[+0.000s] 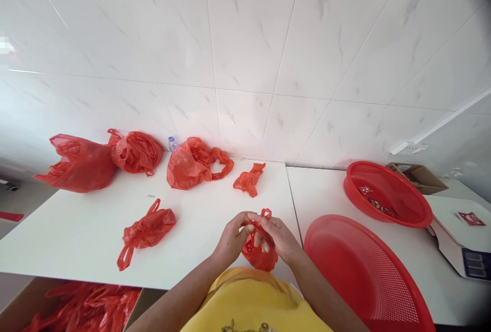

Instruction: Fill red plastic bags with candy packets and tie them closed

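Note:
Both of my hands are closed on a small red plastic bag (260,258) just above the near edge of the white table (76,235). My left hand (233,237) pinches the bag's top from the left. My right hand (279,237) grips its twisted handles, and a red loop sticks up above those fingers. The bag's bulging bottom hangs between my wrists, over my yellow shirt.
Several other red bags lie on the table, such as a small tied one (146,229) and a big one (79,163) by the tiled wall. Two red mesh baskets (360,270) (387,194), a scale (460,247) and a carton of red bags (76,309) surround me.

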Demonstrator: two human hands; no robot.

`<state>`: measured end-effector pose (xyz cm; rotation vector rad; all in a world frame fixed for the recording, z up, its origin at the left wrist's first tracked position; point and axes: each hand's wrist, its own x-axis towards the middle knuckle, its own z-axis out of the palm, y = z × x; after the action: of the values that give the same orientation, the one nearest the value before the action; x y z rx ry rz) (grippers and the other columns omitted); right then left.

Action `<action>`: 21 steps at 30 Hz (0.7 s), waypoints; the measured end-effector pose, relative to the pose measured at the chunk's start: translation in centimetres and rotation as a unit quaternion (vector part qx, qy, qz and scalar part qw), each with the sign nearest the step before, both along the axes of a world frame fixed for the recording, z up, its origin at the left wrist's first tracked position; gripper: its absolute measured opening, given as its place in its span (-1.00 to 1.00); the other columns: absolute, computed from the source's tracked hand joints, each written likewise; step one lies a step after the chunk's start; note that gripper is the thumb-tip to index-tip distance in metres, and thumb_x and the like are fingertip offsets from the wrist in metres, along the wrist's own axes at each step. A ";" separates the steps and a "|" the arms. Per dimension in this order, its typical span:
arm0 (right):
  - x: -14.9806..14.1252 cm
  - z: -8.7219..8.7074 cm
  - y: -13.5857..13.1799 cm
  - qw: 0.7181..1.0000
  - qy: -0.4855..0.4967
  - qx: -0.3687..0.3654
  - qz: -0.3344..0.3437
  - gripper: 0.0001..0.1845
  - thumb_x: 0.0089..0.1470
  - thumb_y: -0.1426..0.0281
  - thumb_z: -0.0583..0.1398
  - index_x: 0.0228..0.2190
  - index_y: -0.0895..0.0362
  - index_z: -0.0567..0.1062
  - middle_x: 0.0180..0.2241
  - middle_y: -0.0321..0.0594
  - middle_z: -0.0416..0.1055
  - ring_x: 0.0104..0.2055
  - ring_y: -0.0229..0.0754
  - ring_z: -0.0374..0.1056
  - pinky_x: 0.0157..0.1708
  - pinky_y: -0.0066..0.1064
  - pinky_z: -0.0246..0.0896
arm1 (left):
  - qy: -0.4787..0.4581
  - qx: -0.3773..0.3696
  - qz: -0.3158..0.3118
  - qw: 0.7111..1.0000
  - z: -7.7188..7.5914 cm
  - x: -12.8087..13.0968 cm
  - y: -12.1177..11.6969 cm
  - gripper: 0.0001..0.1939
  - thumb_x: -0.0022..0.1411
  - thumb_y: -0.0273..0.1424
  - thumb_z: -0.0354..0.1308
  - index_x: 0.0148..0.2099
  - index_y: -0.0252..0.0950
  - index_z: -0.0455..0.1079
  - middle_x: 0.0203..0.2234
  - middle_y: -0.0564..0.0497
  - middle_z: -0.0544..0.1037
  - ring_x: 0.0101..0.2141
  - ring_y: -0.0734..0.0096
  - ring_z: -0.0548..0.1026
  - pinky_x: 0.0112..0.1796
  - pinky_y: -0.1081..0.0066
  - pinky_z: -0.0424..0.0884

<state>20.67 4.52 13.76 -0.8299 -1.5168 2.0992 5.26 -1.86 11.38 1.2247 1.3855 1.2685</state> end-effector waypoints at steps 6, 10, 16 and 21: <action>1.2 -0.3 0.3 0.999 -0.005 0.041 0.000 -0.37 0.21 -0.05 -0.04 -0.14 0.13 0.59 -0.54 -0.33 0.28 -0.53 -0.32 0.16 -0.35 -0.34 0.15 | -0.079 -0.093 0.005 0.992 0.0 0.2 0.5 -0.66 0.21 -0.07 0.10 -0.36 -0.23 0.22 -0.57 0.13 0.42 -0.51 0.45 0.36 -0.43 0.44 0.27; 1.4 -0.5 0.3 0.997 -0.047 0.062 0.011 -0.54 0.20 0.11 0.02 -0.17 0.10 0.59 -0.50 -0.31 0.33 -0.44 -0.26 0.21 -0.28 -0.33 0.15 | -0.110 -0.120 0.018 0.986 0.0 0.1 0.8 -0.66 0.17 -0.08 0.14 -0.37 -0.23 0.19 -0.58 0.17 0.35 -0.54 0.51 0.30 -0.47 0.48 0.19; 0.2 -2.3 0.1 0.975 -0.154 0.156 -0.041 -0.61 -0.03 0.42 0.15 -0.09 0.03 0.43 -0.49 -0.40 0.32 -0.41 -0.25 0.24 -0.35 -0.40 0.15 | -0.075 -0.153 0.031 0.985 -0.5 -0.1 0.8 -0.78 0.15 -0.25 0.12 -0.40 -0.24 0.18 -0.63 0.21 0.28 -0.57 0.54 0.23 -0.48 0.49 0.13; -0.4 -4.9 0.3 0.955 -0.224 0.191 -0.045 -0.77 -0.01 0.43 0.07 -0.40 0.08 0.54 -0.46 -0.28 0.47 -0.40 -0.21 0.31 -0.38 -0.39 0.13 | -0.004 -0.171 0.001 0.985 -1.2 -0.2 0.5 -0.88 0.05 -0.42 0.10 -0.44 -0.23 0.17 -0.62 0.20 0.28 -0.53 0.52 0.23 -0.47 0.48 0.13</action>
<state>20.23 4.85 8.88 -1.2466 -1.9863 1.5360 5.11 -1.40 10.22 0.9804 1.5242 0.9821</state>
